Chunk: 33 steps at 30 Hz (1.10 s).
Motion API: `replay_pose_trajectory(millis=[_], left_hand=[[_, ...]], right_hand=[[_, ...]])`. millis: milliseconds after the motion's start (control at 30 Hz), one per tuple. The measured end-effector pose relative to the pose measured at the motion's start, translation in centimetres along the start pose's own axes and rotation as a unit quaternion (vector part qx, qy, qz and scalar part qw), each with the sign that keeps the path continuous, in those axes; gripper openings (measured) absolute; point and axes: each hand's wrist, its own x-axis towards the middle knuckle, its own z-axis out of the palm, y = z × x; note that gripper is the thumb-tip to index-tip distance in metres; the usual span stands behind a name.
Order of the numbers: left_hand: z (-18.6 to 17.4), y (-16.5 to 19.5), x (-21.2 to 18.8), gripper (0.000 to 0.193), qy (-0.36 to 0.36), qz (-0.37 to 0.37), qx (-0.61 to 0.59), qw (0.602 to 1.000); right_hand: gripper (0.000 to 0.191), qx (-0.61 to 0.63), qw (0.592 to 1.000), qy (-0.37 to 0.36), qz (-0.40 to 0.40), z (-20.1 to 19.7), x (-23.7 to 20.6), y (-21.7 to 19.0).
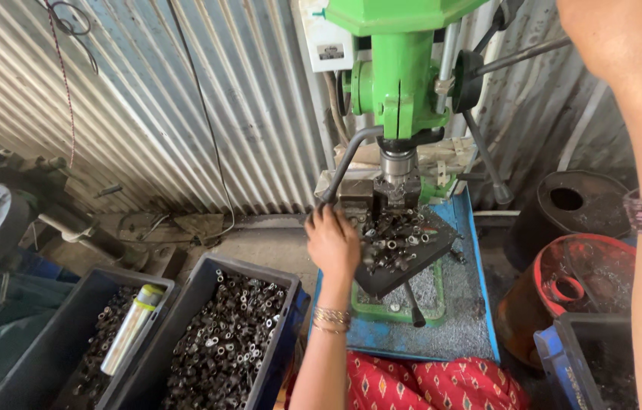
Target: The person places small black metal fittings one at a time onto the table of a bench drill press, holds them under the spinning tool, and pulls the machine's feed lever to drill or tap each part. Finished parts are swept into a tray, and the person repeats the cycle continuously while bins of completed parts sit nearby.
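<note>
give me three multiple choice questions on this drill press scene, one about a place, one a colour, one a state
1. Where does the left hand rest?
A. in the bin of parts
B. at the left edge of the dark tray under the drill
C. on the rusty drum

2. What colour is the drill press?
A. green
B. yellow
C. grey

3. How full is the dark bin left of the forearm?
A. bare
B. a few pieces
C. heaped with small metal parts

Answers:
1 B, the fingers lie by the tray's edge beside a bent metal handle.
2 A, its head and column are bright green.
3 C, parts fill it near the rim.
</note>
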Motion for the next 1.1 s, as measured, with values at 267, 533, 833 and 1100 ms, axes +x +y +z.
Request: replay_pose_trajectory(millis=[267, 533, 833, 1100], left_hand=[[2.1, -1.0, 4.4, 0.042, 0.029, 0.126, -0.085, 0.988], [0.8, -0.1, 4.6, 0.034, -0.058, 0.096, -0.057, 0.992], [1.2, 0.0, 4.7, 0.036, -0.062, 0.080, -0.058, 0.993], [1.1, 0.1, 4.7, 0.036, -0.055, 0.090, -0.061, 0.992]], right_hand=[[0.027, 0.046, 0.999, -0.002, 0.014, -0.7, -0.9, -0.2], [0.027, 0.115, 0.991, 0.047, 0.042, -5.4, -6.7, -6.6], [0.026, -0.127, 0.990, 0.018, 0.055, -2.9, -18.0, -11.3], [0.027, -0.083, 0.991, 0.102, 0.006, 7.8, -22.1, -7.1]])
